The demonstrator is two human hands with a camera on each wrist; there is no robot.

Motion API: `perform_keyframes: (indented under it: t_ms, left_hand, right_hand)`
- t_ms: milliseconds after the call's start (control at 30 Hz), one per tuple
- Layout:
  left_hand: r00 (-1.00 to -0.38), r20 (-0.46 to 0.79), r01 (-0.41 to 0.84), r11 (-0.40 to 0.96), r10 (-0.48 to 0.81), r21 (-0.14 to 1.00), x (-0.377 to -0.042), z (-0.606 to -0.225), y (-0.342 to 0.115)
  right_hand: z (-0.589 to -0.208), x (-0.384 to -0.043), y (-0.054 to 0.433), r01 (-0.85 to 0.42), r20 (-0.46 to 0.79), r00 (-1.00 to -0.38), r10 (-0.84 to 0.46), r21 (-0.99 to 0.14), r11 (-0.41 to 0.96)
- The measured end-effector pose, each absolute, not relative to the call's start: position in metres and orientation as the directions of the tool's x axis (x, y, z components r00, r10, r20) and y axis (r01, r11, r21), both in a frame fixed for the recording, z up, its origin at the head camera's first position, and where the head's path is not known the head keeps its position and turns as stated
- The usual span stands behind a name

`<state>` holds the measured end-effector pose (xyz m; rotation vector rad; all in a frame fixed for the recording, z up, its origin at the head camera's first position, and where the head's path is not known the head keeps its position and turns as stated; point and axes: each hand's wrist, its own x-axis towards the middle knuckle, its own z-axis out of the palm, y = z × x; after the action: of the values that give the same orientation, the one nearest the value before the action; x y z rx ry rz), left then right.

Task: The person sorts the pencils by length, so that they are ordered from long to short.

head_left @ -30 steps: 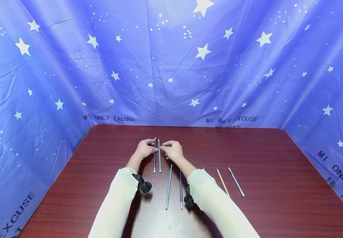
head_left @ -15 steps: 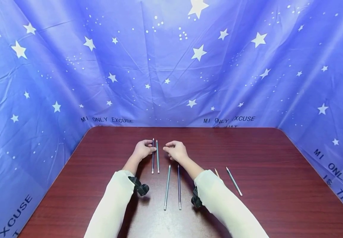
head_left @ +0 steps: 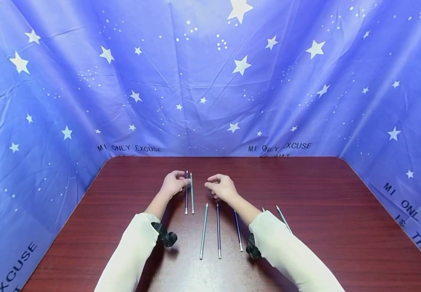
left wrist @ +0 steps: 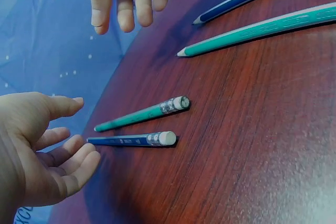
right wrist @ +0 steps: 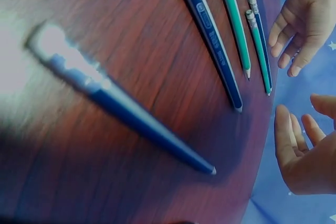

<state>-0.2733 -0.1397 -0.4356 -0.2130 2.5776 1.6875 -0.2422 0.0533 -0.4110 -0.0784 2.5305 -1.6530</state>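
Observation:
My left hand [head_left: 171,184] is at the far left part of the table, fingers relaxed, beside a pair of pencils. In the head view its thumb overlaps the dark blue pencil [head_left: 186,199] and ends at the green pencil [head_left: 192,198]. These two lie nearly parallel, eraser ends toward me; the left wrist view shows the green pencil [left wrist: 139,117] and blue pencil [left wrist: 128,140] with the loosely bent fingers [left wrist: 84,156] at their far ends. My right hand [head_left: 223,188] holds nothing, a short way to the right, fingers loosely bent.
Nearer me lie another green pencil [head_left: 204,232] and two dark blue pencils, one in the middle [head_left: 219,235] and one by the right wrist camera [head_left: 238,233]. A grey-green pencil [head_left: 283,219] is partly behind the right sleeve [head_left: 287,247]. Starry blue cloth [head_left: 203,81] surrounds the table [head_left: 323,194].
My right hand has drawn away from the green pencil toward the right. The left hand stays by the pair. A dark blue pencil has come out from behind the right arm.

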Motion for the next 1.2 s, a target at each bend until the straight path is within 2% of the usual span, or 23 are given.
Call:
perform_keyframes:
  t_ms: [500, 733, 967, 1200]
  left_hand:
    - [-0.999, -0.032, -0.01, 0.599, 0.026, 0.801, -0.247, -0.413, -0.129]
    - [-0.996, -0.026, 0.028, 0.588, 0.083, 0.808, -0.236, -0.412, -0.12]
    - [-0.986, -0.1, -0.017, 0.521, 0.131, 0.853, -0.223, -0.41, -0.111]
    - [-0.976, -0.085, 0.052, 0.596, 0.2, 0.802, -0.204, -0.411, -0.102]
  right_hand:
    - [-0.405, -0.222, 0.072, 0.002, -0.077, -0.985, -0.153, -0.899, 0.439]
    - [-0.408, -0.214, 0.078, 0.018, -0.108, -0.979, -0.174, -0.893, 0.45]
    - [-0.411, -0.207, 0.084, 0.024, -0.135, -0.969, -0.207, -0.886, 0.464]
    - [-0.414, -0.196, 0.09, 0.024, -0.156, -0.954, -0.257, -0.892, 0.451]
